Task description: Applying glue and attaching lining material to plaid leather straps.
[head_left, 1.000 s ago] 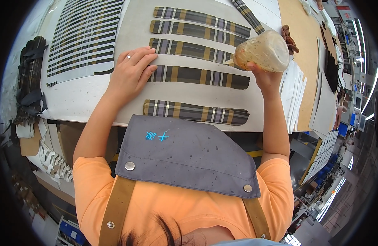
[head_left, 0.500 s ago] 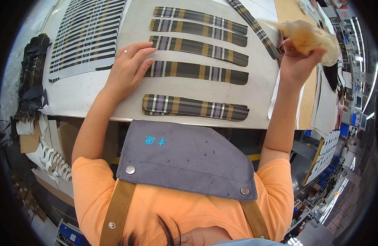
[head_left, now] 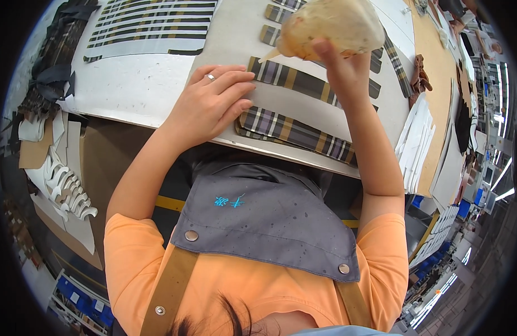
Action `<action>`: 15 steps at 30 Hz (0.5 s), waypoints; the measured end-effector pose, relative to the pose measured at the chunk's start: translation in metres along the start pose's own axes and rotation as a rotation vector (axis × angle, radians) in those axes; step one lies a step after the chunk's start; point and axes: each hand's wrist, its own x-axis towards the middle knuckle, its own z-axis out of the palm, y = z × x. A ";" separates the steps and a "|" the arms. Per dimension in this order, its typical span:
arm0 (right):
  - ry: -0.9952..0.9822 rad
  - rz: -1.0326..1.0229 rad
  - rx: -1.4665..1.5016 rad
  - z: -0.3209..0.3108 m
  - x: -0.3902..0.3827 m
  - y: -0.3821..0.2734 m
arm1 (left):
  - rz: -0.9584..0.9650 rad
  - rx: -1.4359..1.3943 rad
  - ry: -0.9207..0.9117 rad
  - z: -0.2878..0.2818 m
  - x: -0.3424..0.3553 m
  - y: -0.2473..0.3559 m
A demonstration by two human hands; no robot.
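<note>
My right hand (head_left: 351,75) grips a bulky, translucent yellowish squeeze bottle (head_left: 334,25) with brown stains. Its thin pointed nozzle aims left and down, its tip close to the left end of a plaid strip (head_left: 295,84). On the table's front part, my left hand (head_left: 211,106) lies with fingers stretched out, fingertips at that strip's left end. Nearer the edge sits a small stack of plaid strips (head_left: 295,131) in black, grey, tan and white. Farther plaid strips (head_left: 270,35) are partly hidden behind the bottle and my right hand.
A sheet of many narrow striped pieces (head_left: 152,25) lies far left on the table (head_left: 129,84). At right are another plaid strip (head_left: 397,64), a brown crumpled piece (head_left: 420,81) and white papers (head_left: 415,140). Dark bundled material (head_left: 40,67) hangs by the left edge.
My right hand has brought the bottle left from the table's right side to over the strips. The view has shifted; my left hand stays by the strips' left ends.
</note>
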 end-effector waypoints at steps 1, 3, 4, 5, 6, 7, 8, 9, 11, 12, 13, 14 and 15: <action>-0.006 0.001 -0.001 0.002 0.000 0.000 | 0.011 0.005 0.001 0.000 0.001 0.000; -0.142 -0.051 -0.192 0.005 0.000 0.001 | 0.017 -0.009 -0.005 0.002 0.001 -0.001; -0.147 0.007 -0.175 0.008 0.000 -0.003 | 0.027 -0.018 -0.015 0.002 0.001 -0.001; -0.152 0.008 -0.176 0.009 0.001 -0.003 | 0.023 -0.020 -0.013 0.003 0.002 -0.001; -0.183 -0.022 -0.221 0.010 0.001 -0.003 | 0.013 -0.028 -0.036 0.003 0.002 -0.002; -0.213 -0.052 -0.267 0.010 0.001 -0.003 | 0.004 -0.037 -0.059 0.003 0.002 -0.002; -0.216 -0.050 -0.267 0.011 0.001 -0.004 | 0.002 -0.039 -0.058 0.004 0.001 -0.002; -0.207 -0.065 -0.262 0.012 0.001 -0.006 | -0.002 -0.035 -0.063 0.004 0.001 -0.002; -0.195 -0.079 -0.256 0.011 -0.001 -0.007 | -0.003 -0.031 -0.071 0.004 0.002 -0.002; -0.192 -0.072 -0.270 0.007 -0.003 -0.007 | -0.006 -0.028 -0.073 0.004 0.002 -0.002; -0.190 -0.065 -0.285 0.002 -0.005 -0.007 | -0.008 -0.026 -0.075 0.004 0.002 -0.001; -0.187 -0.058 -0.300 -0.005 -0.008 -0.006 | -0.007 -0.026 -0.076 0.004 0.002 -0.001; -0.183 -0.052 -0.315 -0.011 -0.010 -0.006 | -0.009 -0.021 -0.078 0.003 0.002 -0.001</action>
